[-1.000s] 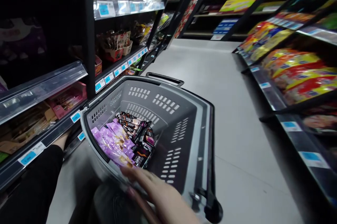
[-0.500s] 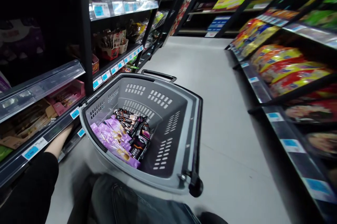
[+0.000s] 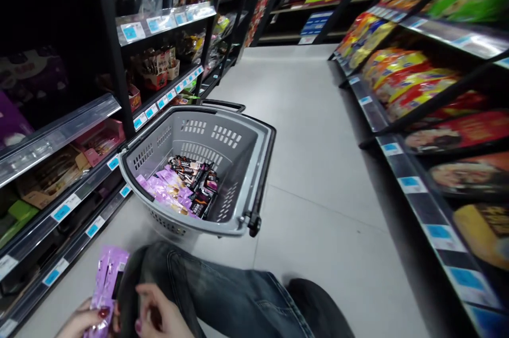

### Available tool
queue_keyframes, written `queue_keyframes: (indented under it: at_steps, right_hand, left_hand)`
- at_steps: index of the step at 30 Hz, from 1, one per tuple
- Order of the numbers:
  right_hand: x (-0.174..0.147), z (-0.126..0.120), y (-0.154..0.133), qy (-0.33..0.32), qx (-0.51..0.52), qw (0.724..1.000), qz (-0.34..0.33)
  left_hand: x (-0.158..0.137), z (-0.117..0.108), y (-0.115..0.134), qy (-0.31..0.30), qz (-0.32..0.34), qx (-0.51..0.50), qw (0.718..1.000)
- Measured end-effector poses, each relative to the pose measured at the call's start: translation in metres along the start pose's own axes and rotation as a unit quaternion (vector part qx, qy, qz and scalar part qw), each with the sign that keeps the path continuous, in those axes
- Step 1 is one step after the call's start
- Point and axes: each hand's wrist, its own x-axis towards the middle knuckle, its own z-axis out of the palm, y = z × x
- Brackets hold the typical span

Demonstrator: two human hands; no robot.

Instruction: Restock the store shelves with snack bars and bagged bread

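While our left hand (image 3: 82,321) clamps its fingers on shiny purple packets (image 3: 105,279), our right hand (image 3: 169,312) curls nearby, fingers apart, grey plastic basket (image 3: 252,168) ahead.

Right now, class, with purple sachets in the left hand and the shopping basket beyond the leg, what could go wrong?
The left hand grips the purple sachets near their lower ends, so one might slip to the floor. The jeans-clad leg lies between the hands and the shopping basket, so a knee might bump it. The basket's left rim sits close to the shelf edge and could catch there.
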Motion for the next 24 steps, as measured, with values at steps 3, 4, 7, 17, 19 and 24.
queue_keyframes:
  at_steps: [3,4,7,17,19,24]
  right_hand:
    - [0.011,0.029,-0.016,-0.001,0.186,0.983,0.005]
    - [0.012,0.035,-0.024,0.012,0.202,0.979,0.014]
    - [0.011,0.042,-0.048,0.091,0.172,0.981,0.01]
    - [0.003,0.017,-0.082,0.206,0.175,0.961,-0.053]
    - [0.002,0.014,-0.086,0.22,0.192,0.955,-0.052]
    - [-0.005,0.01,-0.101,0.203,0.186,0.961,-0.039]
  left_hand:
    - [-0.03,0.028,-0.007,-0.027,-0.01,-0.073,0.997]
    - [-0.036,0.037,-0.004,-0.024,-0.013,-0.065,0.997]
    - [-0.048,0.057,0.009,-0.028,0.008,-0.055,0.998]
    - [-0.074,0.06,0.028,0.053,0.102,-0.019,0.993]
    - [-0.081,0.057,0.036,0.07,0.139,0.006,0.988]
    - [-0.098,0.049,0.052,0.096,0.171,-0.001,0.981]
